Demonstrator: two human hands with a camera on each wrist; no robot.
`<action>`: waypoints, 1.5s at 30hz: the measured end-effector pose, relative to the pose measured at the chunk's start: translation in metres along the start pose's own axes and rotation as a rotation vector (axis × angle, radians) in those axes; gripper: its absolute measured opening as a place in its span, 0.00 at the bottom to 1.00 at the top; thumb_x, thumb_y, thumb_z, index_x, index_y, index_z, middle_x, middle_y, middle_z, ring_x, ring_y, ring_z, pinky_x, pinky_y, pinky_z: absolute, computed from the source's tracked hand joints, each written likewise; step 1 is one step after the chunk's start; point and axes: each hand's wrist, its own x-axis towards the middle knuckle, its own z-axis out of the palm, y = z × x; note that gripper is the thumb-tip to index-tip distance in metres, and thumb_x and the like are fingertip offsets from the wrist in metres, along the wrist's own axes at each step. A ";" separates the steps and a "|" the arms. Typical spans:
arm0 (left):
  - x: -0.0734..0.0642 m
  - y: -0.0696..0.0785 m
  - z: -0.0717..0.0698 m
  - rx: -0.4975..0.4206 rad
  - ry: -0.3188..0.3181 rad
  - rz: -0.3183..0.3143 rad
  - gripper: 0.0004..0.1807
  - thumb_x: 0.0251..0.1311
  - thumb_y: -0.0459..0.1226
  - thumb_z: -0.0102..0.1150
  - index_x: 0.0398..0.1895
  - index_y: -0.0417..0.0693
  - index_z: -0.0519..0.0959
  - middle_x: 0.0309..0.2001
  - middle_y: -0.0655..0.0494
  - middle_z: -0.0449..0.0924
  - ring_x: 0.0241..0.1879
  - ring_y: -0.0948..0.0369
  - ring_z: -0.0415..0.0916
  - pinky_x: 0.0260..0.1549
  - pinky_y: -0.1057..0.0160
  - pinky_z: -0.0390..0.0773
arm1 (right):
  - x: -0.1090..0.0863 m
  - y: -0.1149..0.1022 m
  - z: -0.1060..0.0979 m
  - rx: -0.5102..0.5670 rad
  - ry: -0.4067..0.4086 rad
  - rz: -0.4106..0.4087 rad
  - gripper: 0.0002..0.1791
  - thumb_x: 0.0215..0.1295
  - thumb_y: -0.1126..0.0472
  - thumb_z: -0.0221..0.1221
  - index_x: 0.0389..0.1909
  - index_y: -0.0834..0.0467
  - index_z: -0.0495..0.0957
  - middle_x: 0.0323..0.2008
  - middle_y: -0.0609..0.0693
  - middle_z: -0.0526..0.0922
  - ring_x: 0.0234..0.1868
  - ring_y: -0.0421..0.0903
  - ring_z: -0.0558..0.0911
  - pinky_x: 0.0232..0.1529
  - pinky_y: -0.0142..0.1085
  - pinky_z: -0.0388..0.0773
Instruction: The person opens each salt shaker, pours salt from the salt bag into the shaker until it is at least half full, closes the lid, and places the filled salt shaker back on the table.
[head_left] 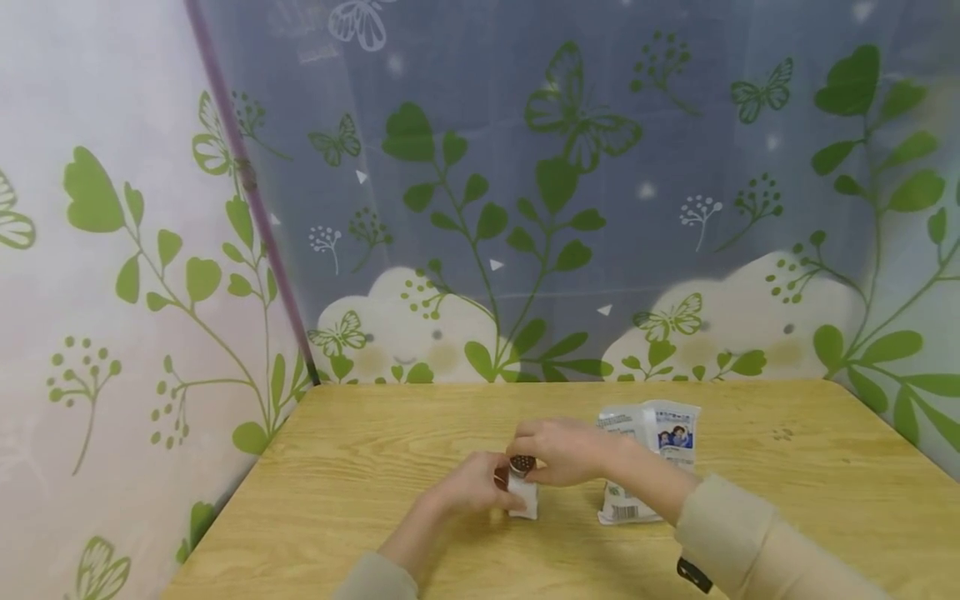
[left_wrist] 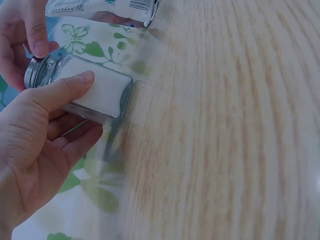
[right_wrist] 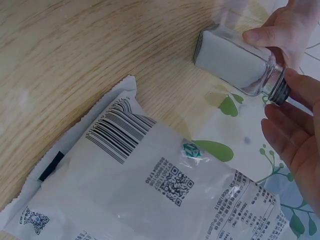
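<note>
A square glass shaker (head_left: pixel 525 498) filled with white powder stands upright on the table. Its metal lid (head_left: pixel 522 463) is pierced with small holes. My left hand (head_left: pixel 474 485) grips the glass body, the thumb (left_wrist: pixel 75 86) lying along one face and the other fingers curled behind. From above, my right hand (head_left: pixel 564 450) holds the lid at its rim between thumb and fingers. In the right wrist view the lid (right_wrist: pixel 279 93) sits on the shaker's neck, with the powder (right_wrist: pixel 232 60) filling most of the jar.
To the right of the shaker lies a white plastic bag (head_left: pixel 626 498) printed with text, a barcode and a blue picture. Its sealed edge (right_wrist: pixel 125 87) points toward the shaker in the right wrist view. A patterned curtain (head_left: pixel 465 250) hangs behind the wooden table (head_left: pixel 360 450).
</note>
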 end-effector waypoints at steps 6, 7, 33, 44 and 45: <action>-0.001 0.000 0.000 -0.011 -0.002 -0.009 0.16 0.44 0.36 0.71 0.37 0.45 0.77 0.30 0.60 0.76 0.32 0.64 0.74 0.34 0.66 0.75 | 0.001 -0.002 -0.001 0.043 -0.016 0.010 0.16 0.58 0.59 0.63 0.47 0.57 0.78 0.42 0.47 0.77 0.41 0.37 0.76 0.43 0.26 0.73; -0.001 0.001 0.000 -0.009 -0.003 -0.007 0.16 0.44 0.36 0.71 0.37 0.45 0.77 0.30 0.60 0.76 0.32 0.64 0.74 0.34 0.67 0.75 | 0.001 -0.002 -0.001 0.045 -0.015 0.011 0.16 0.58 0.59 0.63 0.47 0.57 0.78 0.42 0.47 0.77 0.40 0.37 0.76 0.42 0.26 0.73; 0.000 0.002 -0.002 0.064 -0.003 0.036 0.17 0.43 0.36 0.71 0.37 0.44 0.77 0.29 0.62 0.77 0.30 0.67 0.74 0.33 0.69 0.74 | 0.000 -0.002 -0.004 -0.012 0.017 -0.012 0.16 0.53 0.59 0.65 0.44 0.56 0.79 0.38 0.45 0.77 0.38 0.38 0.76 0.40 0.28 0.73; -0.001 0.004 0.001 0.048 -0.009 0.056 0.17 0.44 0.33 0.70 0.38 0.43 0.75 0.29 0.61 0.75 0.29 0.67 0.74 0.32 0.70 0.75 | 0.000 0.001 -0.001 0.015 0.031 -0.018 0.16 0.53 0.59 0.65 0.44 0.56 0.78 0.38 0.45 0.77 0.38 0.37 0.76 0.41 0.28 0.73; -0.001 0.004 0.002 0.047 -0.001 0.059 0.17 0.44 0.33 0.70 0.37 0.43 0.75 0.30 0.60 0.75 0.30 0.67 0.74 0.32 0.70 0.75 | -0.001 0.001 -0.001 0.017 0.028 -0.013 0.16 0.54 0.59 0.65 0.45 0.56 0.78 0.39 0.45 0.77 0.38 0.37 0.76 0.41 0.28 0.73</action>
